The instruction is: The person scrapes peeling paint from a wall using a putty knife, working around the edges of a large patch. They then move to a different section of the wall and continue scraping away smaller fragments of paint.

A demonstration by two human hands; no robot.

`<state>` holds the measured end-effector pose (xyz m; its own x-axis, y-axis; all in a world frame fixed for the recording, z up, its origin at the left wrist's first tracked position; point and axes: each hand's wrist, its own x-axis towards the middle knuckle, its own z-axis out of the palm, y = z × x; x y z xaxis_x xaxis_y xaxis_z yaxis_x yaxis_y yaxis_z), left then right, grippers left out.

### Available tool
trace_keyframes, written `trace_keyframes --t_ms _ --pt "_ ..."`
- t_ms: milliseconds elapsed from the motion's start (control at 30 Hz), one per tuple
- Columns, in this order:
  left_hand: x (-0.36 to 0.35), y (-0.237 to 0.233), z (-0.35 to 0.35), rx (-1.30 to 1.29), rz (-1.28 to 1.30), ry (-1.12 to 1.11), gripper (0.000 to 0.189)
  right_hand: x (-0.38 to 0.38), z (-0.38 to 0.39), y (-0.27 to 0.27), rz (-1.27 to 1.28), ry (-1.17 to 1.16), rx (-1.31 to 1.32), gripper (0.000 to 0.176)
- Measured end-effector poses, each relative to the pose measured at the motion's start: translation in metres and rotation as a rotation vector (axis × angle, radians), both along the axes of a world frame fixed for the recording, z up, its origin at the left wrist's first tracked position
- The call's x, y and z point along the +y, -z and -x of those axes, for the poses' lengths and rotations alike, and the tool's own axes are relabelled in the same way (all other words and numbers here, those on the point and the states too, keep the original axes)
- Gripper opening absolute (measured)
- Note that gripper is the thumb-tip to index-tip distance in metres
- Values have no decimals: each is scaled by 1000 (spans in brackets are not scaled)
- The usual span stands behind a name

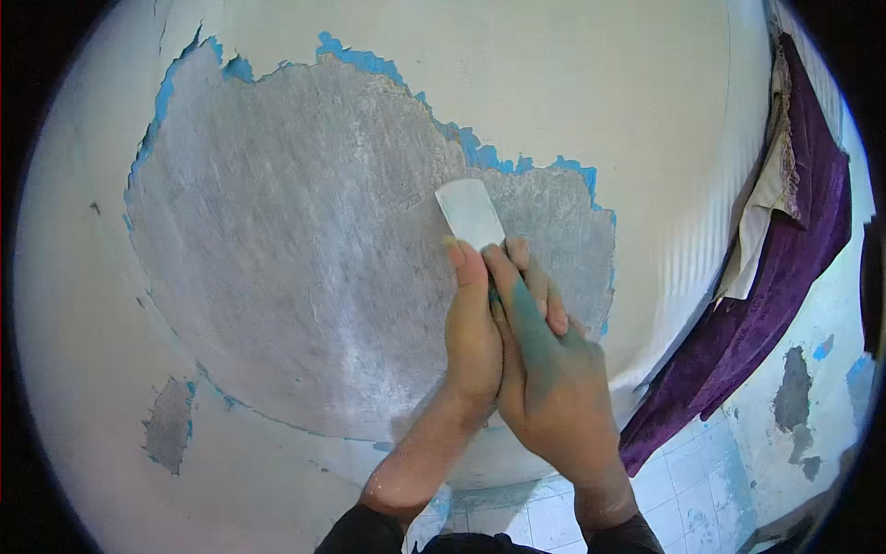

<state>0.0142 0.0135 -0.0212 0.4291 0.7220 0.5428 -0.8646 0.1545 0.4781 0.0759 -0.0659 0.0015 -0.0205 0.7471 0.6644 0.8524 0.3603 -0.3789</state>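
Observation:
A scraper with a wide pale blade [471, 212] points up against the wall, its handle hidden inside my hands. My left hand [472, 342] is closed around the handle, thumb up near the base of the blade. From the right, my right hand [558, 369] clasps over the handle and the left hand, one finger stretched toward the blade. Bluish dust coats part of it. Beneath the blade is a large bare grey patch [277, 231] of wall. The blade's front edge lies just below the patch's ragged blue and cream paint edge [480, 152].
Cream paint [600, 83] surrounds the bare patch. A purple cloth [784, 240] with a pale lining hangs along the right side. Smaller bare spots show at lower left [170, 427] and at right [794, 388]. Pale floor tiles [688, 480] lie below, with bluish debris on them.

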Motion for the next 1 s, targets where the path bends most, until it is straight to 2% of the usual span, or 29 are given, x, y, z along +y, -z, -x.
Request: trace_keyframes --t_ms 100,200,267,367,467,533,600,700,767,900,1000 --pt "-7 -25 3 48 6 -85 60 -1 0 0 -12 -42 34 55" --pt "-1 -7 6 24 -28 -35 60 3 2 2 -48 -92 71 53" --pt "-2 -15 7 -10 13 6 60 5 1 -6 -80 -91 34 52" --pt "-5 -19 11 17 46 7 60 1 4 -2 -8 -81 24 50" --pt "0 -2 18 74 -9 19 60 -7 4 7 106 -167 124 51" --pt "-1 -3 18 62 -10 23 61 -5 0 15 -16 -257 190 53" --pt "4 -7 15 81 -14 -37 62 3 -3 28 -174 -287 160 58" --pt "-4 -13 20 195 36 -156 63 13 -3 38 -217 -304 185 62" --pt "-3 -15 22 273 38 -251 64 15 0 36 -196 -309 218 60" --pt "-3 -12 24 324 97 -259 66 18 4 36 -248 -337 265 53" --pt "-6 -22 17 268 118 -333 58 19 4 31 -240 -346 279 49"
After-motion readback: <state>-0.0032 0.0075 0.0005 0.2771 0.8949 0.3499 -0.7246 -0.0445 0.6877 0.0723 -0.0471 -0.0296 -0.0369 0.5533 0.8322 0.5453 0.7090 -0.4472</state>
